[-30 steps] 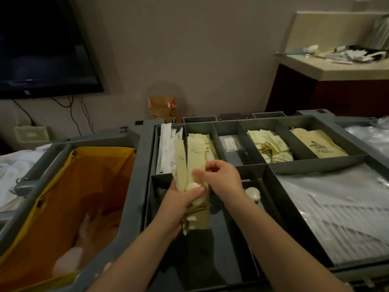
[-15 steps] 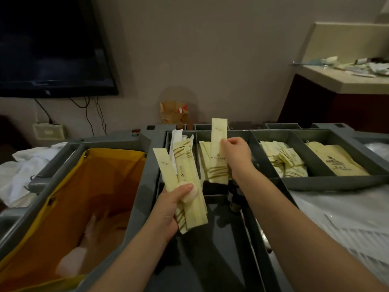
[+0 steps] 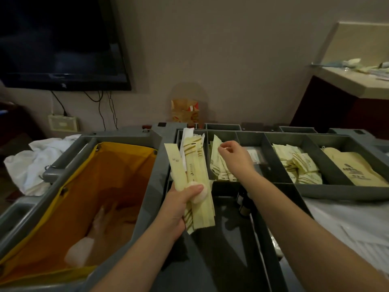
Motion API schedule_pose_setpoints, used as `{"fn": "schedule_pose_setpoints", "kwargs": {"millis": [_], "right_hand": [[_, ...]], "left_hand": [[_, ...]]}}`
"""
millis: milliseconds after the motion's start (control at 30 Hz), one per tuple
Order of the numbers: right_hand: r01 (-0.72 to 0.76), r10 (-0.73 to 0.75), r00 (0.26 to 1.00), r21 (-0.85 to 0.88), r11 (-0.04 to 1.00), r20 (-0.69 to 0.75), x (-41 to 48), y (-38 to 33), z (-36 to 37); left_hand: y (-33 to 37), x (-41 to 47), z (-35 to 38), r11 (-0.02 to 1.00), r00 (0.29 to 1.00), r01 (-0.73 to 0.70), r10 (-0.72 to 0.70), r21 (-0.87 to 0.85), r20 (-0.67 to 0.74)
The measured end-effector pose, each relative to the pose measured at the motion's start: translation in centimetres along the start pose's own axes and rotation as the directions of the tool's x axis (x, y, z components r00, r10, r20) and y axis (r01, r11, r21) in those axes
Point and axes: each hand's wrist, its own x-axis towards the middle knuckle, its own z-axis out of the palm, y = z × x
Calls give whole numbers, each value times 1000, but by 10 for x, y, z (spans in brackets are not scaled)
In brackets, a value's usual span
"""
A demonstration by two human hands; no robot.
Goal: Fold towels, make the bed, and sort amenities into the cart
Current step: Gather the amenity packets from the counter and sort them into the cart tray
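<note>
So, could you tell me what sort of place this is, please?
Most likely a hotel guest room during housekeeping: a grey cart with compartments of wrapped amenity packets, a yellow linen bag and a wall-mounted TV.

A hotel guest room: a grey housekeeping cart (image 3: 160,148) with amenity sachets (image 3: 299,165) stands below a wall-mounted television (image 3: 59,43), crumpled white linen (image 3: 37,163) to its left.
</note>
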Motion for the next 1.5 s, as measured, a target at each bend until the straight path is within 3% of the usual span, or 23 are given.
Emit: {"fn": "schedule_pose_setpoints", "kwargs": {"millis": [167, 267, 533, 700, 800, 933, 1133, 1233, 1367, 1500], "right_hand": [[91, -111, 981, 129, 988, 158, -64, -9, -3], [87, -104, 984, 122, 989, 146, -81, 1, 0], [-25, -1, 995, 261, 965, 99, -92, 12, 16], [-133, 70, 977, 317, 939, 202, -88, 11, 9], [-223, 124, 953, 361, 906, 277, -84, 11, 3], [-340, 185, 925, 505, 793, 333, -75, 9, -6], [-312, 232, 944, 406, 859, 235, -45, -9, -10], [-246, 185, 961, 324, 914, 206, -32, -20, -8], [-163, 158, 987, 286, 944, 39, -3, -20, -12], [-279, 287, 958, 236, 931, -3, 33, 1, -11]], "left_hand": [[-5, 3, -1, 998, 998, -67, 67, 19, -6], [-9, 2, -1, 996, 997, -81, 80, 40, 23], [-16, 0, -2, 982, 988, -136, 124, 133, 95], [-15, -1, -2, 976, 990, -111, 92, 189, 105], [-12, 0, -2, 987, 993, -62, 47, 146, 104], [-6, 0, -3, 999, 990, 1, 5, -44, 138], [1, 1, -6, 979, 995, 64, -48, -192, 89], [5, 3, -8, 975, 997, 69, -61, -209, 44], [8, 3, -7, 984, 1000, 15, -16, -180, -4], [9, 0, -6, 989, 1000, -7, 4, -149, -18]]}}
